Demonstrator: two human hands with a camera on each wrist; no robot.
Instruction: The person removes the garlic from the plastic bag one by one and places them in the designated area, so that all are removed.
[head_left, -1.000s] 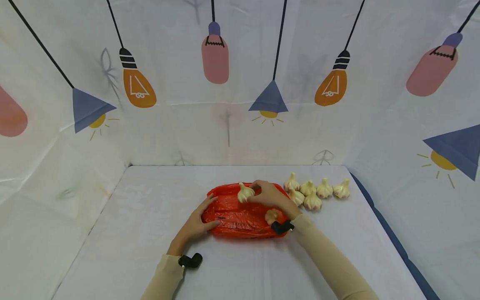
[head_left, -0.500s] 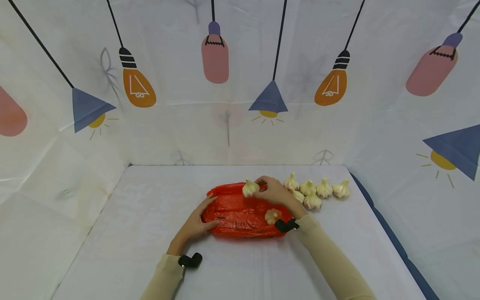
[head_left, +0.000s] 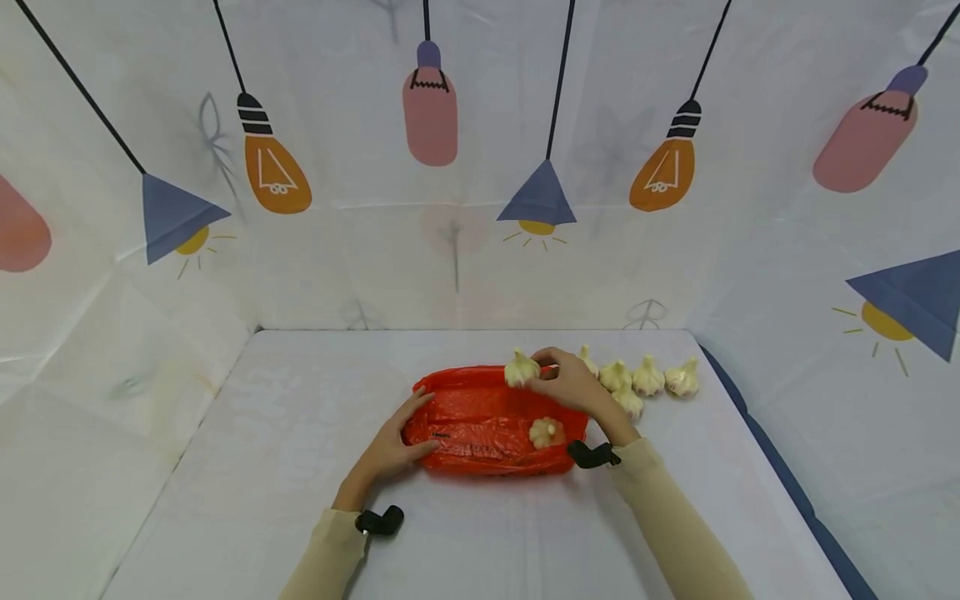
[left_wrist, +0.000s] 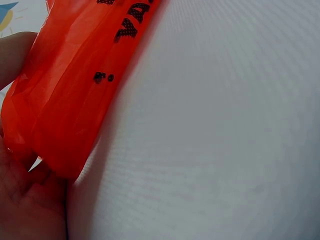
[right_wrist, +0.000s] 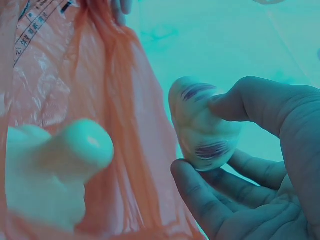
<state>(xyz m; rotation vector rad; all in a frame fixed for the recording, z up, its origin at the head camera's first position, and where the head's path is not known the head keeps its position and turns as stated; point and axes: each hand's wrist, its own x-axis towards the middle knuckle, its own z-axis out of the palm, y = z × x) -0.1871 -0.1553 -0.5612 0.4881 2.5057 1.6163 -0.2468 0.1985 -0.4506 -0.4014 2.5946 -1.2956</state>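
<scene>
A red plastic bag (head_left: 465,408) lies spread open on the table, with one garlic bulb (head_left: 542,432) inside its right part. My left hand (head_left: 386,448) holds the bag's left end, thumb toward the front and fingers toward the back. In the left wrist view, the bag's side (left_wrist: 75,110) sits between the fingers and the palm. Over the bag's back right rim, my right hand (head_left: 576,385) pinches another garlic bulb (head_left: 521,369) with its stem up. The right wrist view shows purple streaks on that held bulb (right_wrist: 205,125), between thumb and fingers.
Several garlic bulbs (head_left: 647,377) stand grouped at the back right of the white table (head_left: 315,383); my right hand hides some of them. A white cloth wall (head_left: 375,267) printed with lamps rises behind the table and along both sides.
My right hand has moved right and slightly back with the garlic bulb, from over the bag's middle to its back right rim. My left hand has stayed on the bag.
</scene>
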